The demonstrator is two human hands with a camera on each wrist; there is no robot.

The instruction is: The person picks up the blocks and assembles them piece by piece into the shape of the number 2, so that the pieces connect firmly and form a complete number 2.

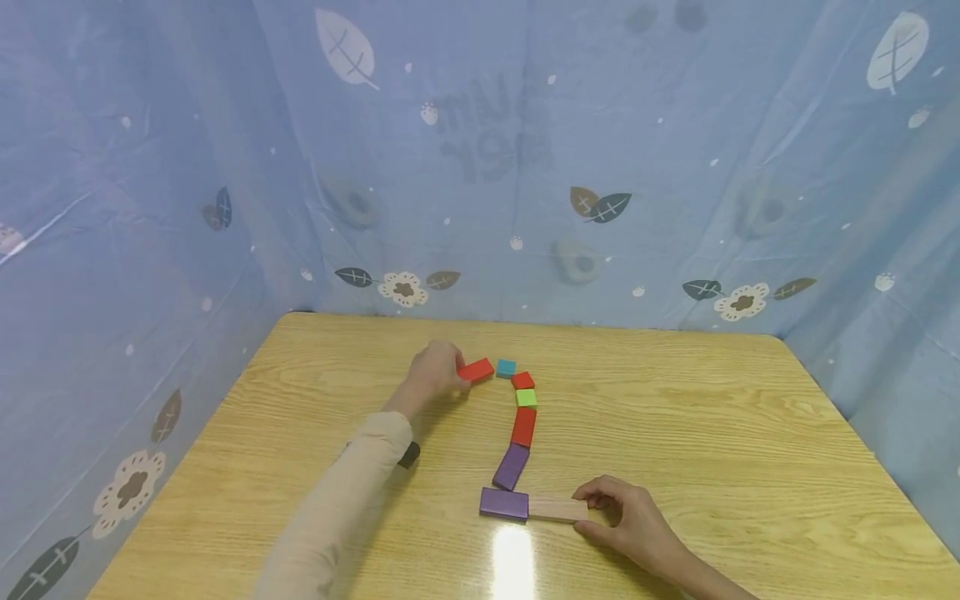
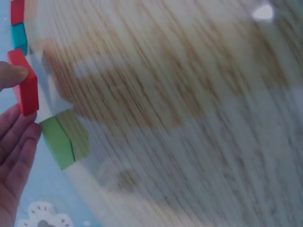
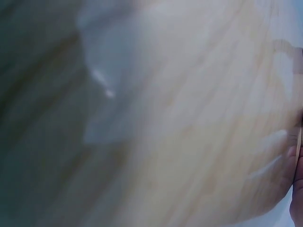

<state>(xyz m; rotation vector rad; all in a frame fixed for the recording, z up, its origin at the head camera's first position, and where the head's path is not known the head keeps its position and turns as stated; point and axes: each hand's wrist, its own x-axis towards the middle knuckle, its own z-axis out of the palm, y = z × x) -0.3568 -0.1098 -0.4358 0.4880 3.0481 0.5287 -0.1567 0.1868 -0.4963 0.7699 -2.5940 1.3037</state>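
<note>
At the far end of a curved row of blocks, my left hand [image 1: 437, 369] pinches a red block [image 1: 476, 371] between thumb and fingers. A blue block [image 1: 506, 368] lies just right of it. In the left wrist view a green block [image 2: 57, 142] sits beside the fingertips; the hand hides it from the head view. At the near end, my right hand [image 1: 633, 525] holds the right end of a plain wooden block [image 1: 557, 509] between thumb and fingers. That block's left end meets a purple block [image 1: 504, 503]. The right wrist view is blurred.
Between the ends run a small red block [image 1: 522, 381], a lime block [image 1: 527, 397], a longer red block [image 1: 523, 427] and a slanted purple block [image 1: 512, 467]. A black object [image 1: 408, 456] is partly covered by the left sleeve. Blue curtain [image 1: 480, 208] surrounds the wooden table [image 1: 675, 400].
</note>
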